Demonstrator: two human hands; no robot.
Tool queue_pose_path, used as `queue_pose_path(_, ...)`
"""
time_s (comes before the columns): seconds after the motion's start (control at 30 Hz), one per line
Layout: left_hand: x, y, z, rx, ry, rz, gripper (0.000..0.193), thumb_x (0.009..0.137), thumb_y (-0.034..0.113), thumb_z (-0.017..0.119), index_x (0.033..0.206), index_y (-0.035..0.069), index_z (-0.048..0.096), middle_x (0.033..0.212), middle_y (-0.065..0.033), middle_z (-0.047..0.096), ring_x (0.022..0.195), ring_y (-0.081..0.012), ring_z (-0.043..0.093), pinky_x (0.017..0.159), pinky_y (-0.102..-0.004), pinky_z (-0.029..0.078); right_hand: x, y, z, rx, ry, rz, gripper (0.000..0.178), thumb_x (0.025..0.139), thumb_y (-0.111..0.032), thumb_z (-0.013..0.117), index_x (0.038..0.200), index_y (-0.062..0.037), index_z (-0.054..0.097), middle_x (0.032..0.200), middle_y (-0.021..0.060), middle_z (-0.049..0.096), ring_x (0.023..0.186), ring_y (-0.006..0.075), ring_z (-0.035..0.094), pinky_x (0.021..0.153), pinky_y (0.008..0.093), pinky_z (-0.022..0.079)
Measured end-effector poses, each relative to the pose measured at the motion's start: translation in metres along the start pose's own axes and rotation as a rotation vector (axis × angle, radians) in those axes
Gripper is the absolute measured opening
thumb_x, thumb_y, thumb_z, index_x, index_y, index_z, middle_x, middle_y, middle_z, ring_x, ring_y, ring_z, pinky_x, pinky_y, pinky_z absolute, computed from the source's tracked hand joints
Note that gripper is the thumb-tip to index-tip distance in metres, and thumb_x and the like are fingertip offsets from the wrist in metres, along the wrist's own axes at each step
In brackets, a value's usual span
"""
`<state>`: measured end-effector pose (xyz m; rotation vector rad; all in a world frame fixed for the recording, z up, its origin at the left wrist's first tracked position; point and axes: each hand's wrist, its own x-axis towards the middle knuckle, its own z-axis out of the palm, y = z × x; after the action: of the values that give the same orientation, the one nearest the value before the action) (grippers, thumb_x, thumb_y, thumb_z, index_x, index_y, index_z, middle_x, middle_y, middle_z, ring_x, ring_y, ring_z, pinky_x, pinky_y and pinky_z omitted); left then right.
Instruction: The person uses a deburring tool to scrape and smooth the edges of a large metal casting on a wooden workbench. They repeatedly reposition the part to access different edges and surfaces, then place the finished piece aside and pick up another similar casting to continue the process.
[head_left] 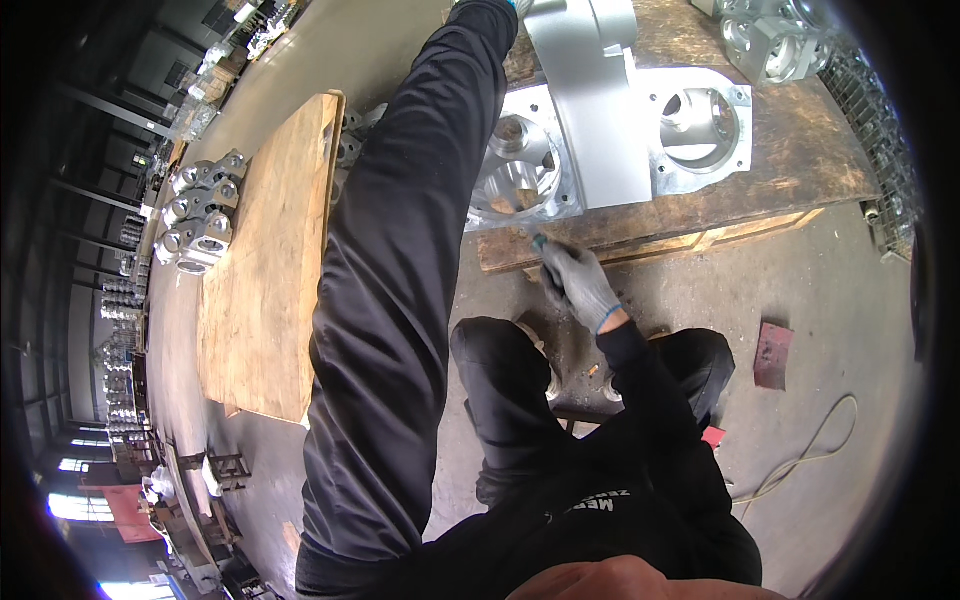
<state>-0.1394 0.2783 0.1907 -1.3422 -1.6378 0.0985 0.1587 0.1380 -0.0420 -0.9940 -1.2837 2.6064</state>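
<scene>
The right hand [580,284], in a grey glove, is near the front edge of the wooden table [800,165]; its grip is closed around a slim tool [540,242] with a green part, directed toward the left flanged casting [564,184]. That casting lies on the table — beside a tall grey metal piece [596,125], with a second flanged casting [672,152] on its other side. The left hand [522,6] is mostly cut off at the upper edge — state of grip cannot be determined.
</scene>
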Motion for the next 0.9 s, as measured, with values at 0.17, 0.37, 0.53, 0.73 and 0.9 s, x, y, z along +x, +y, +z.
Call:
queue_pose_path(0.17,-0.002,0.003,0.0,-0.052,-0.109,-0.069,0.018,0.091,0.015,0.061,0.094,0.008,0.078,0.095,-0.0157,0.074,0.094,-0.0321,0.072,0.088,-0.0449,0.055,0.003,0.004,-0.002,-0.025,-0.08,-0.12,0.032,0.104,-0.039,0.066,0.095,-0.0087,0.068,0.063,-0.0029,0.055,0.044,0.0082,0.047,0.04,0.0251,0.033)
queue_pose_path(0.37,-0.005,0.004,0.007,-0.164,0.073,-0.154,0.021,0.087,0.01,0.059,0.09,0.003,0.078,0.091,-0.0195,0.075,0.093,-0.0341,0.073,0.088,-0.0456,0.056,-0.005,0.001,-0.005,-0.057,-0.1,-0.216,0.031,0.102,-0.037,0.069,0.091,-0.0086,0.065,0.06,-0.0034,0.052,0.043,0.0088,0.047,0.04,0.0269,0.033)
queue_pose_path(0.53,-0.014,0.004,0.01,-0.025,0.029,-0.017,0.022,0.084,0.01,0.058,0.088,0.001,0.078,0.088,-0.0194,0.076,0.094,-0.0333,0.072,0.091,-0.0433,0.056,-0.048,0.01,-0.038,-0.189,-0.114,-0.001,0.035,0.104,-0.039,0.066,0.087,-0.0082,0.062,0.059,-0.0028,0.052,0.044,0.008,0.047,0.04,0.026,0.032)
queue_pose_path(0.73,-0.023,-0.011,-0.009,0.052,0.023,0.041,0.037,0.087,0.018,0.067,0.12,0.0,0.069,0.103,-0.0158,0.071,0.104,-0.0283,0.069,0.091,-0.0383,0.055,-0.169,0.018,-0.114,-0.427,-0.069,-0.027,0.029,0.102,-0.03,0.068,0.103,-0.0012,0.067,0.067,-0.0019,0.055,0.052,0.0071,0.049,0.049,0.0264,0.039)
queue_pose_path(0.9,-0.053,0.06,-0.095,-0.999,0.282,-0.522,0.028,0.093,0.011,0.06,0.117,-0.001,0.066,0.111,-0.0192,0.068,0.104,-0.0363,0.066,0.093,-0.0438,0.053,-0.228,-0.003,-0.145,-0.405,0.445,-0.169,0.035,0.096,-0.02,0.075,0.125,-0.0017,0.067,0.091,-0.0042,0.064,0.071,0.0026,0.056,0.06,0.0194,0.044)
